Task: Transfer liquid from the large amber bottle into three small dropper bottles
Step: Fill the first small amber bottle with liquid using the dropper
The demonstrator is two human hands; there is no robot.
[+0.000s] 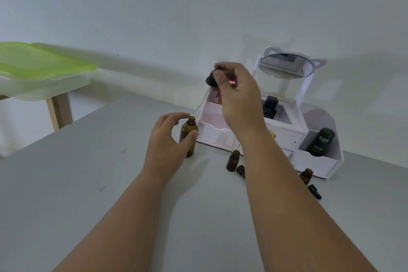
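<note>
The large amber bottle [188,139] stands upright and uncapped on the grey table [88,183], near its middle. It looks like glass, so I judge it stiff, smooth, a little slippery and breakable, but not heavy. The safe place to take it is around the round body, not at the thin neck. The left hand [167,141] holds it from 9 o'clock, thumb and fingers curled round the body. Above it, at about 1 o'clock, the right hand [236,93] pinches a black dropper cap [210,79] in the air; its pipette I cannot see clearly. At 4 o'clock from the bottle stands one small dropper bottle [233,160], open, with a loose dropper [240,171] just beside it. Further out is a second small bottle [306,175]; a third I cannot find. Behind, at 2 o'clock, sits a white organizer [287,137].
</note>
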